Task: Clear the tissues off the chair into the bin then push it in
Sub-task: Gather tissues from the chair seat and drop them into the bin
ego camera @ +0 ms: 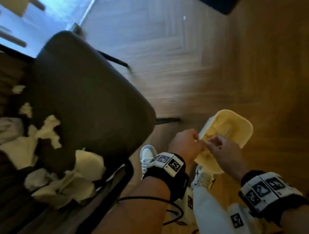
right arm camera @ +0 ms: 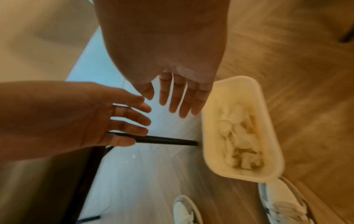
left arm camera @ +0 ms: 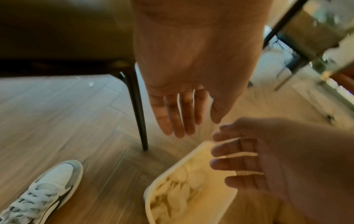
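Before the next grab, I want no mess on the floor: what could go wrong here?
1. Many tissues still lie on the chair seat, some near its front edge; a hasty scoop could knock them to the floor.
2. The bin is narrow and already part full, so a big handful may spill over.
3. It stands close to a shoe and a chair leg, so a step or the later push could tip it.
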